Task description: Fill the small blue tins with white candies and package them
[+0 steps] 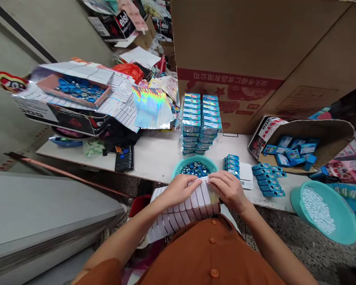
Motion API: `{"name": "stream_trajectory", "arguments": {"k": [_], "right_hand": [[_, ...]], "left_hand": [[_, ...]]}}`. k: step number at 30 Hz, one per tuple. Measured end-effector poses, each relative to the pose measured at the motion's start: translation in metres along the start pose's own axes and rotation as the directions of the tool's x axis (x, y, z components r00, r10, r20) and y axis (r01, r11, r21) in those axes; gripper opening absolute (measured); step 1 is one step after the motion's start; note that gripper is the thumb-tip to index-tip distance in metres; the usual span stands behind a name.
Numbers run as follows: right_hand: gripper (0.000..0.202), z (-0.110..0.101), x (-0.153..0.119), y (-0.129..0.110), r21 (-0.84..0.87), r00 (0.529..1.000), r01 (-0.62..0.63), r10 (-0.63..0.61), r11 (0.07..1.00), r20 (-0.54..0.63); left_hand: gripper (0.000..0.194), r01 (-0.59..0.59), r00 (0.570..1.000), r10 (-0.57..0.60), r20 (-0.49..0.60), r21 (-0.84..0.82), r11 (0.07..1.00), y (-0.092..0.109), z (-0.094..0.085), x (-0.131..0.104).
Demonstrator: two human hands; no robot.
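A sheet of white rectangular sticker labels (192, 202) lies across my lap, its lower part draping to the left. My left hand (180, 190) pinches the sheet's upper edge between thumb and fingers. Close by on the right, my right hand (229, 190) has its fingertips closed at the upper right corner of the same sheet; whether a single label is peeled there is too small to tell. Just beyond both hands stands a turquoise bowl (175, 172) with blue and silver round pieces (195, 169) in it, partly covered by the hands.
Plastic-wrapped blue boxes (201, 122) are stacked behind the bowl. Right of it sit small blue box stacks (231, 163), a white scale (247, 176), an open carton (338, 130) and a turquoise basin (348, 221) of white tablets. A tray (102, 99) of round pieces rests on the left.
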State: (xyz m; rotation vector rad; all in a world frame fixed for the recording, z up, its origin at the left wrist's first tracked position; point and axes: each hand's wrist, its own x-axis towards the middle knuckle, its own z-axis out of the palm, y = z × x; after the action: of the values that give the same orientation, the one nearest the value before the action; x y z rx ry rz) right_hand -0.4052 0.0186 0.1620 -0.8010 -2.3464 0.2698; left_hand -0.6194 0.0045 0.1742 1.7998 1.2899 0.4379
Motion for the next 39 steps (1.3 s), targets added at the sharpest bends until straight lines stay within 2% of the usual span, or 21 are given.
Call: {"name": "stream_trajectory", "arguments": {"k": [4,7,11,14,15,17,20,21,23,25,27,28,30,32,33,35,38,39], "right_hand": [[0.016,-0.006,-0.002,0.0,0.15,0.998,-0.05,0.054,0.987,-0.027],[0.015,-0.009,-0.008,0.005,0.239,0.978,-0.162,0.188,0.957,-0.087],[0.007,-0.009,-0.021,0.02,0.271,0.871,-0.375,0.437,0.886,-0.224],[0.008,-0.006,-0.033,0.031,0.252,0.814,-0.491,0.542,0.834,-0.207],[0.01,-0.004,-0.037,0.033,0.241,0.808,-0.516,0.56,0.822,-0.183],[0.012,-0.001,-0.045,0.035,0.225,0.801,-0.547,0.582,0.806,-0.137],[0.015,0.003,-0.053,0.032,0.216,0.771,-0.595,0.626,0.774,-0.117],[0.016,0.004,-0.055,0.03,0.213,0.751,-0.62,0.65,0.756,-0.12],[0.017,0.004,-0.059,0.024,0.209,0.693,-0.679,0.709,0.703,-0.134],[0.019,0.003,-0.064,0.02,0.208,0.622,-0.741,0.769,0.639,-0.15],[0.021,0.001,-0.073,0.018,0.209,0.545,-0.793,0.82,0.572,-0.176],[0.021,-0.001,-0.079,0.018,0.21,0.502,-0.818,0.842,0.536,-0.194],[0.021,-0.003,-0.095,0.018,0.212,0.403,-0.867,0.885,0.451,-0.234],[0.023,-0.006,-0.111,0.019,0.233,0.289,-0.907,0.921,0.352,-0.262],[0.024,-0.007,-0.118,0.019,0.253,0.232,-0.92,0.935,0.3,-0.267],[0.027,-0.008,-0.129,0.021,0.306,0.134,-0.928,0.958,0.212,-0.255],[0.029,-0.01,-0.136,0.028,0.389,0.049,-0.912,0.976,0.13,-0.21],[0.03,-0.01,-0.137,0.031,0.414,0.033,-0.903,0.98,0.113,-0.195]], "left_hand": [[0.045,0.087,0.996,-0.086,0.01,-0.054,0.995,-0.01,-0.007,-0.004],[0.046,0.209,0.978,-0.208,0.02,-0.092,0.973,-0.035,-0.024,-0.016],[0.044,0.384,0.923,-0.384,0.014,-0.045,0.922,-0.087,-0.063,-0.038],[0.04,0.465,0.883,-0.467,0.046,0.048,0.884,-0.125,-0.099,-0.04],[0.039,0.477,0.875,-0.482,0.04,0.088,0.874,-0.135,-0.112,-0.035],[0.036,0.49,0.87,-0.492,-0.039,0.182,0.853,-0.148,-0.139,-0.018],[0.029,0.514,0.856,-0.443,-0.266,0.344,0.786,-0.156,-0.18,0.024],[0.028,0.531,0.842,-0.416,-0.343,0.392,0.752,-0.159,-0.192,0.039],[0.029,0.601,0.786,-0.384,-0.484,0.456,0.657,-0.166,-0.209,0.069],[0.031,0.657,0.736,-0.341,-0.585,0.495,0.569,-0.18,-0.213,0.095],[0.041,0.657,0.72,-0.235,-0.653,0.532,0.534,-0.197,-0.201,0.115],[0.051,0.638,0.714,-0.165,-0.681,0.535,0.553,-0.204,-0.188,0.123],[0.059,0.567,0.705,-0.063,-0.706,0.508,0.648,-0.211,-0.15,0.13],[0.049,0.406,0.752,0.016,-0.659,0.481,0.777,-0.204,-0.097,0.128],[0.042,0.326,0.764,0.039,-0.644,0.438,0.838,-0.194,-0.066,0.123],[0.031,0.148,0.834,0.05,-0.55,0.309,0.94,-0.165,0.0,0.11],[0.02,0.002,0.929,-0.005,-0.371,-0.008,1.0,-0.11,0.091,0.097],[0.019,-0.016,0.943,-0.031,-0.332,-0.138,0.99,-0.093,0.117,0.096]]}}
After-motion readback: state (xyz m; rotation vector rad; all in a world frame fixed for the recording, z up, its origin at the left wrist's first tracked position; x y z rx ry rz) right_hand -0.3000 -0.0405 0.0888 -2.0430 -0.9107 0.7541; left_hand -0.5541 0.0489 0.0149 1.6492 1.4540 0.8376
